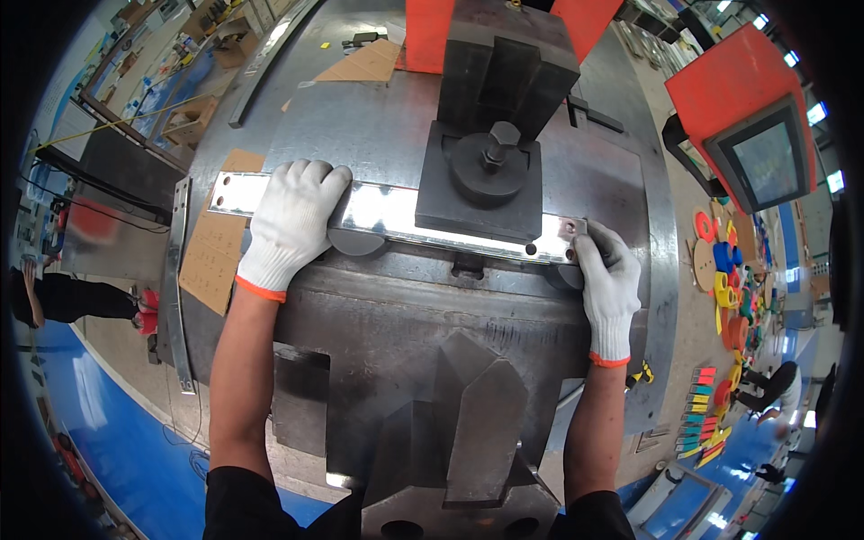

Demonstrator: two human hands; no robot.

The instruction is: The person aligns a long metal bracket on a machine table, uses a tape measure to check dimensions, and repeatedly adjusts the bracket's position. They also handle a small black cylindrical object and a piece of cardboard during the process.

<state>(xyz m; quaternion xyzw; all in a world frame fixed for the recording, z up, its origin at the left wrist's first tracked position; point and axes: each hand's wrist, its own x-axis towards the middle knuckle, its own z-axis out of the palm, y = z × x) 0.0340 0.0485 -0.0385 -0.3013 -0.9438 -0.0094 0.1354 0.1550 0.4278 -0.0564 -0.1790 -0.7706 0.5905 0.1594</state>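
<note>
A long shiny flat metal bar (pixel 387 209) with holes near its ends lies across the machine, passing under a dark square press block (pixel 477 193) topped by a round boss and a hex bolt (pixel 502 142). My left hand (pixel 295 209), in a white glove with an orange cuff, is closed over the bar left of the block. At the bar's right end, my right hand (pixel 610 274), gloved alike, pinches the corner between thumb and fingers. Dark half-round supports (pixel 357 241) show beneath the bar's front edge. The block hides the bar's middle.
Cardboard (pixel 205 270) lies under the bar's left end, and another piece (pixel 364 63) lies farther back. A pointed steel block (pixel 486 414) stands close in front of me. A red control box with a screen (pixel 765 162) hangs at the right. Other people are at both sides.
</note>
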